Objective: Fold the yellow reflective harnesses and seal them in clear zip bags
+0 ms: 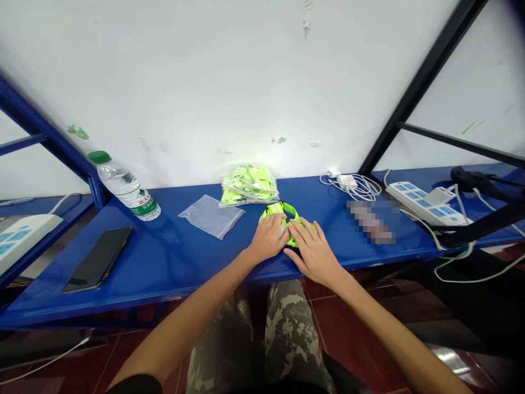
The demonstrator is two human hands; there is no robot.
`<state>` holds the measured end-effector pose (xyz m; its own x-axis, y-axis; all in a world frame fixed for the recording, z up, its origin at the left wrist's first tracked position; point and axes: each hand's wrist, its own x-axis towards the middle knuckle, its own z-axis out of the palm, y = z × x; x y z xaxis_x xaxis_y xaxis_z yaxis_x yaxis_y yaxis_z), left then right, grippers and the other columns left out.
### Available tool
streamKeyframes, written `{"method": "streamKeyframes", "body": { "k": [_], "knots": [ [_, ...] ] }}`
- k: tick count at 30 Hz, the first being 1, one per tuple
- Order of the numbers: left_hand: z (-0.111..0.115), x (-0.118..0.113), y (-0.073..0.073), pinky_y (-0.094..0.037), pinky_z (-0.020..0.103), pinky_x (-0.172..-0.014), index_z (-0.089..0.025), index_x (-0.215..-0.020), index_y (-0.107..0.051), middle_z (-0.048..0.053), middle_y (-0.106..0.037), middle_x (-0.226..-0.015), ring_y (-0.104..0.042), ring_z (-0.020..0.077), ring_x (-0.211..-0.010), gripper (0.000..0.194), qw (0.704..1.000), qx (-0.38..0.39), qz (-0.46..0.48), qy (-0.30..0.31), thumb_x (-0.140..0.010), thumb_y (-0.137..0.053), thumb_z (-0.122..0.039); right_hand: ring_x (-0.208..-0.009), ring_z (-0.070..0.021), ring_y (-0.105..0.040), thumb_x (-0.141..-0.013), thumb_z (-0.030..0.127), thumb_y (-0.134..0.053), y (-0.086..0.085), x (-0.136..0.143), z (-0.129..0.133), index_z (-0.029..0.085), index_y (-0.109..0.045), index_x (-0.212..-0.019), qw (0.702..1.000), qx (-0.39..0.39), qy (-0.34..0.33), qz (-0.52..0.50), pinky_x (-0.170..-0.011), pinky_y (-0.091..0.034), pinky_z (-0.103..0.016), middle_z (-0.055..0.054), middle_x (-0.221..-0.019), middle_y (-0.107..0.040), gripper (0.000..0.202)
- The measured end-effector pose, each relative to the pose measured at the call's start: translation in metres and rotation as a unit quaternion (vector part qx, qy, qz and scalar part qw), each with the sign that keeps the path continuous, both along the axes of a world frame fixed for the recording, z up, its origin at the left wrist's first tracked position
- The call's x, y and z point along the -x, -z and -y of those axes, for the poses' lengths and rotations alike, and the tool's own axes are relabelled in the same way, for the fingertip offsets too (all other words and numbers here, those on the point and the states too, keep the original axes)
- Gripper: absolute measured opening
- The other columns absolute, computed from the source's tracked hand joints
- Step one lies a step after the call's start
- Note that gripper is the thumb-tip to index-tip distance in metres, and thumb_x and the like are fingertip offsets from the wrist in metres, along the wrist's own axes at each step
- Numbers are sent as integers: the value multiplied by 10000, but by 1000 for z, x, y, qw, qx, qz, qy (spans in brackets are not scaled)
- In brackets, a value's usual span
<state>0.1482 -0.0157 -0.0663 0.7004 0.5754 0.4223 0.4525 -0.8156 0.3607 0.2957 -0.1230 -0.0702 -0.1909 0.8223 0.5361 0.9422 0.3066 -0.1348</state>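
A neon-yellow strap with a pale reflective band (290, 210) lies bunched on the blue tabletop, partly covered by my hands. Over its left side rests my left hand (268, 238), fingers stretched forward and pressing on it. My right hand (310, 249) lies flat across its right part with the fingers spread. Both hands touch the strap from above; neither wraps around it. Just behind, against the wall, sits a stack of clear bags with neon-yellow straps (250, 185). An empty clear zip bag (211, 216) lies flat to the left of my left hand.
Left on the blue table (164, 257) are a tilted-looking water bottle (127, 186) and a black phone (98, 260). To the right lie a coiled white charger cable (361, 187) and a blurred-out item (371, 221). A power strip (429, 205) sits beyond the black frame (394, 128).
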Motion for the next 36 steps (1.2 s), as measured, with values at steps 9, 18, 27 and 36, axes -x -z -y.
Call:
{"method": "streamKeyframes", "body": {
  "k": [9, 18, 27, 36],
  "knots": [
    [-9, 2, 1, -399, 391, -986, -171, -1246, -420, 71, -637, -1048, -578, 219, -1051, 319, 994, 96, 46, 20, -974, -354, -323, -1226, -315, -490, -1002, 372, -343, 6, -8, -21, 119, -421, -1406, 996, 72, -7, 44, -986, -383, -488, -193, -1352, -541, 483],
    [-17, 5, -6, -484, 284, -815, -201, -1028, -497, 21, -640, -949, -612, 139, -846, 153, 954, 271, 106, 66, -892, -429, -214, -1051, -305, -539, -948, 539, -433, 1, -8, -28, 114, -485, -1262, 994, 87, -65, 29, -830, -455, -440, -176, -1158, -584, 531],
    [0, 5, -1, -427, 413, -958, -197, -887, -498, 79, -576, -1002, -540, 222, -1011, 83, 968, 79, 167, -167, -821, -481, -149, -993, -282, -568, -919, 504, -522, -5, -5, -28, 168, -551, -1177, 993, 65, -95, 33, -851, -499, -445, -141, -1107, -597, 425],
    [-8, 15, -1, -467, 335, -896, -203, -957, -471, 46, -555, -985, -554, 168, -943, 90, 972, 188, 142, -8, -867, -475, -202, -965, -267, -606, -917, 517, -522, -7, -8, -34, 175, -584, -1097, 991, 88, -105, -5, -853, -504, -417, -120, -1049, -643, 392]
  ]
}}
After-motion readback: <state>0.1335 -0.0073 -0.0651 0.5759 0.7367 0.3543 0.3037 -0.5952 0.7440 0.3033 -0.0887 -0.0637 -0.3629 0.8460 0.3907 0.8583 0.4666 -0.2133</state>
